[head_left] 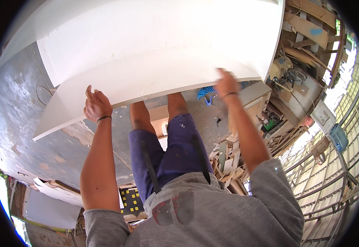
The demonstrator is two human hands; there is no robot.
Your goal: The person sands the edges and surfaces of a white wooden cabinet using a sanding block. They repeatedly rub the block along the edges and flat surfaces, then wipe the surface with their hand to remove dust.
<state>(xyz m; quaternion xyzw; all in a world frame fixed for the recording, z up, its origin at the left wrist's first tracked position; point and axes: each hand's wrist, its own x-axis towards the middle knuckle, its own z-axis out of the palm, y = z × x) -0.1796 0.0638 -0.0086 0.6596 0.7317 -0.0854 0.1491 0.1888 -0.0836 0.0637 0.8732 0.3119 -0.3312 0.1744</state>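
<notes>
In front of me is a large white panelled piece (pixel 159 37), like a cabinet body, with a long white board (pixel 134 82) along its near side. My left hand (pixel 97 105) is at the board's near edge, left of my legs. Its fingers lie over the board, apart and slightly bent, with one finger pointing away from me. Toward the board's right end is my right hand (pixel 227 85), blurred by motion. One finger sticks out to the left, and the other fingers are too smeared to read. Contact between this hand and the board cannot be made out.
A blue coiled air hose (pixel 206 92) lies beyond the board's near edge. Wooden offcuts (pixel 231 164) are heaped to the right of my legs, near a box-like wooden piece (pixel 249 103). Planks (pixel 307 29) and machinery stand farther right. Grey floor (pixel 23 103) spreads left.
</notes>
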